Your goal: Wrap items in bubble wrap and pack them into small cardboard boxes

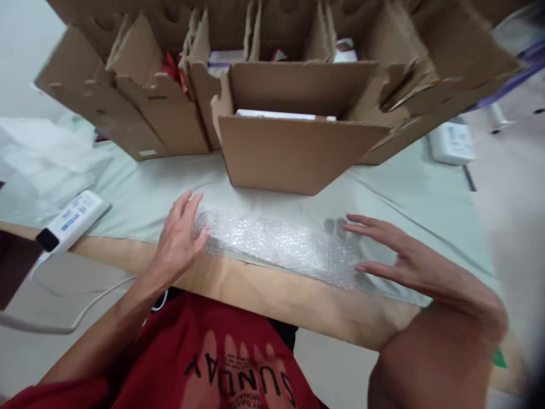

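A long strip of clear bubble wrap [268, 241] lies flat along the front of the cloth-covered table. At its left end is my left hand [181, 233], fingers apart, the thumb and fingertips resting at the edge of the plastic. Over by the right end, my right hand [389, 250] is held with its fingers spread and nothing in them. Its fingertips are close to the wrap, and I cannot tell whether they touch it.
Behind the wrap stands a cardboard box [302, 153] holding a white flat item [281, 115], before a row of cardboard compartments [157, 108]. A white power strip [76, 218] sits at left near translucent white sheeting [46, 165]. Another white device [451, 142] is at right.
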Available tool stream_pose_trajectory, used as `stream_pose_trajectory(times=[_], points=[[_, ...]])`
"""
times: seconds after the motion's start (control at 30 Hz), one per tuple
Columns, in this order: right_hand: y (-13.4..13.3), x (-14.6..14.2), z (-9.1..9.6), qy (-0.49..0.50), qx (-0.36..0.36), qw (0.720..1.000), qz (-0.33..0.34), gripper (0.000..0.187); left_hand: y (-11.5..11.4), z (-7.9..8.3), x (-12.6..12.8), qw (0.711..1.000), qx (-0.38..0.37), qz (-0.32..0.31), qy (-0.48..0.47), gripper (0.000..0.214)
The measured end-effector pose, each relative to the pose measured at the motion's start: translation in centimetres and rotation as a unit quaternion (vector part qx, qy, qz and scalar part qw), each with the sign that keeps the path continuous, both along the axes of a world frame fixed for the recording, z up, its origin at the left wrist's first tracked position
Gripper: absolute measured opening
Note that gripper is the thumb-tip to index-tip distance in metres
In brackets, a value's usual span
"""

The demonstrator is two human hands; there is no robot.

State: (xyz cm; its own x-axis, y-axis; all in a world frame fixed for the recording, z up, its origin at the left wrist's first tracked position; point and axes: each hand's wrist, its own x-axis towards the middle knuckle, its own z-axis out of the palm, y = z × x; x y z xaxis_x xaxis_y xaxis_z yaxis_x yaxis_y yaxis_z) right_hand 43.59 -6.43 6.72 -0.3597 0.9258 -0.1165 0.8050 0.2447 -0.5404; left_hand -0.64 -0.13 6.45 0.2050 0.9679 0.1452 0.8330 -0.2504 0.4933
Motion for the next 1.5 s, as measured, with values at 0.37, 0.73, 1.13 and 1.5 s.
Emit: stream_pose_trajectory(times=[0.37, 0.73, 1.13, 1.5], points=[[1.0, -18.0, 1.2, -0.049, 0.140, 0.989, 0.019, 0.069, -0.2, 2.0, 2.3, 0.969, -0.014, 0.074, -0.233, 0.013], [1.3, -7.8, 0.5, 0.181, 0.011, 0.941, -0.286, 0.018, 3.1, 1.2, -0.6, 0.975, -0.028, 0.118, -0.185, 0.047], [3.1, -6.9, -1.5, 0.248, -0.011, 0.899, -0.360, 0.054, 4.5, 0.3, -2.1, 0.979, -0.120, 0.094, -0.139, 0.063], [1.4, -9.3, -2.1, 0.051, 0.060, 0.900, -0.428, 0.071, 4.4, 1.5, -3.6, 0.972, -0.174, 0.080, 0.133, 0.076]])
